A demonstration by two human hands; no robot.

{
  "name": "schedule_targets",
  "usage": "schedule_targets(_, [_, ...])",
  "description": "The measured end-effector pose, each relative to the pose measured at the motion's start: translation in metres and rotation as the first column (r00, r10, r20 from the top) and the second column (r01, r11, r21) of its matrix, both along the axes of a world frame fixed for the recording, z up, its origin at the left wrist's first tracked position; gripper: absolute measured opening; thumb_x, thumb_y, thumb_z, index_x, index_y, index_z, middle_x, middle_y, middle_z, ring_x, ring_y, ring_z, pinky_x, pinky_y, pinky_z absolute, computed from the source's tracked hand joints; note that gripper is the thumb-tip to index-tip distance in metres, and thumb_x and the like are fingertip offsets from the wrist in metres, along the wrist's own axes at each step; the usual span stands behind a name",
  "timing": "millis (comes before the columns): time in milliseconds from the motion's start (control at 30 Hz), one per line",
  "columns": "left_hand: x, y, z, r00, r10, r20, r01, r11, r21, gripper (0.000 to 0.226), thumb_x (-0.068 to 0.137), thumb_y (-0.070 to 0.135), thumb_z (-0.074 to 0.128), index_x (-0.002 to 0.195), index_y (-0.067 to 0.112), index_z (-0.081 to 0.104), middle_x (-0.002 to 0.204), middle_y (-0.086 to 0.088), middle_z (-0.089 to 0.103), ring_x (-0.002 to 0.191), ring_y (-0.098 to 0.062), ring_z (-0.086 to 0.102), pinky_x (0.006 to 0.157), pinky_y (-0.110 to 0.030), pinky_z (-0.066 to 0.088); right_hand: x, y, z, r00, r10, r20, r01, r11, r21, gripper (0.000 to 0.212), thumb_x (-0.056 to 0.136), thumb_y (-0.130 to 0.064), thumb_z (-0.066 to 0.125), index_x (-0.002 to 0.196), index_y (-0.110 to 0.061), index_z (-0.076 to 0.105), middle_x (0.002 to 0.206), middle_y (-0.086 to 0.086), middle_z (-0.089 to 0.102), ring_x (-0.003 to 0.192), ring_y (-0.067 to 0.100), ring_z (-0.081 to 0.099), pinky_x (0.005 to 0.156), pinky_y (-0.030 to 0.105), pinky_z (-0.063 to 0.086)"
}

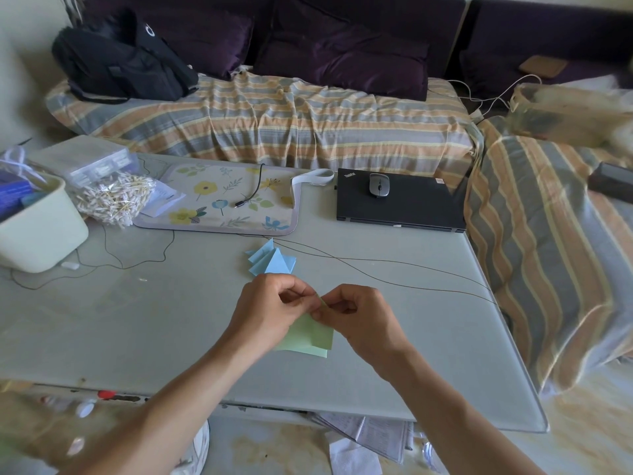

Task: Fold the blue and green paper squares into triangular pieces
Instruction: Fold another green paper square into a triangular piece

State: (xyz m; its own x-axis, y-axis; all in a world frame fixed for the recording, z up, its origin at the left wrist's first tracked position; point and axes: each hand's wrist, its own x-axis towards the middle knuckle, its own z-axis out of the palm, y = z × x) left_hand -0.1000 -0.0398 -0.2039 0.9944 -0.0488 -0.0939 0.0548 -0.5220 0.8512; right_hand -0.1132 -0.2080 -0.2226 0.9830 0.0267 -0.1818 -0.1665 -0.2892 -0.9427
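We are on the green paper now, and both hands are working it just above the near middle of the table. Our left hand curls its fingers and pinches the paper's far edge from the left; our right hand meets it from the right and pinches the same narrow strip, fingertips nearly touching. Between them a slim flap of green stands up, so we judge this to be a crease in the making: the fold is being drawn over and lined up, not yet flattened.

The rest of the sheet hangs toward us below the hands, its lower edge close to the tabletop; whether it touches we cannot tell. Its long axis runs roughly left to right, tilted slightly down on the right, and one corner points to the near right.

Just beyond our knuckles sit the blue pieces, a small cluster of folded triangles, tips pointing away from us and to the sides. So blue looks done, green is in hand.

Next, we reckon, the edges want matching squarely before the crease is pressed down, then a firm run of a fingertip along it. A slip here would give a crooked triangle.
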Motion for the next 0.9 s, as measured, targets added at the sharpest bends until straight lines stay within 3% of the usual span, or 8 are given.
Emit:
schedule_targets(167, [0.0026,0.0026,-0.0024,0.997,0.062,-0.036,-0.065,0.994,-0.091,0.009,0.088,0.029,0.078,0.079,0.027,0.079,0.078,0.008,0.075,0.073,-0.002,0.065,0.066,-0.015,0.044,0.0005,0.0014,-0.0007,1.0,-0.022,-0.017,0.022,0.999,-0.023,0.026,0.09,-0.037,0.075,0.077,-0.015,0.076,0.069,0.005,0.069,0.063,0.011,0.056,0.065,0.028,0.045])
schedule_targets(233, [0.0036,0.0033,-0.004,0.995,0.069,-0.073,-0.079,0.988,-0.134,0.008,0.088,0.029,0.079,0.08,0.027,0.079,0.078,0.009,0.075,0.074,-0.003,0.066,0.07,-0.019,0.046,0.0007,0.0016,-0.0026,1.0,-0.023,-0.009,0.023,0.999,-0.037,0.027,0.092,-0.036,0.072,0.077,-0.015,0.075,0.073,0.01,0.07,0.063,0.012,0.057,0.066,0.03,0.046])
schedule_targets(367, [0.0033,0.002,-0.0054,0.992,0.067,-0.111,-0.086,0.98,-0.179,0.005,0.087,0.028,0.081,0.082,0.025,0.08,0.075,0.011,0.075,0.069,0.0,0.064,0.07,-0.02,0.045,0.0007,0.001,-0.0033,1.0,-0.022,0.003,0.022,0.998,-0.052,0.02,0.092,-0.028,0.072,0.074,-0.021,0.073,0.065,-0.009,0.067,0.059,0.005,0.055,0.059,0.02,0.041])
schedule_targets(600, [0.0024,0.001,-0.0035,0.991,0.061,-0.121,-0.084,0.977,-0.198,0.01,0.09,0.025,0.077,0.08,0.024,0.081,0.079,0.006,0.076,0.071,-0.002,0.064,0.071,-0.019,0.047,0.0005,0.0013,-0.0042,1.0,-0.014,0.024,0.015,0.999,-0.033,0.022,0.09,-0.026,0.076,0.07,-0.019,0.069,0.061,-0.011,0.062,0.054,0.005,0.048,0.051,0.015,0.034])
schedule_targets(700, [0.0028,0.0005,-0.0024,0.988,0.058,-0.14,-0.085,0.977,-0.196,0.01,0.091,0.024,0.075,0.083,0.022,0.08,0.084,0.002,0.077,0.075,-0.004,0.066,0.071,-0.017,0.047,-0.0005,0.0041,-0.0017,1.0,-0.011,-0.009,0.012,1.0,0.028,0.029,0.089,-0.037,0.074,0.076,-0.012,0.07,0.064,-0.007,0.059,0.06,0.009,0.048,0.06,0.019,0.038])
schedule_targets(800, [0.0027,0.0001,-0.001,0.988,0.042,-0.15,-0.073,0.976,-0.208,0.01,0.092,0.019,0.074,0.084,0.021,0.08,0.088,0.001,0.078,0.078,-0.005,0.067,0.07,-0.012,0.047,-0.0009,0.0071,-0.0003,1.0,-0.001,-0.001,0.001,0.997,0.074,0.049,0.079,-0.057,0.068,0.081,-0.009,0.069,0.069,0.001,0.058,0.068,0.015,0.05,0.068,0.034,0.042])
schedule_targets(900, [0.0026,0.0002,-0.0011,0.987,0.031,-0.158,-0.066,0.973,-0.222,0.016,0.091,0.016,0.075,0.078,0.023,0.08,0.086,0.002,0.078,0.074,-0.001,0.065,0.067,-0.009,0.047,-0.0003,0.0064,-0.0008,1.0,0.0,0.002,0.0,0.998,0.061,0.031,0.089,-0.044,0.071,0.079,-0.014,0.072,0.07,-0.002,0.064,0.067,0.013,0.054,0.069,0.033,0.045])
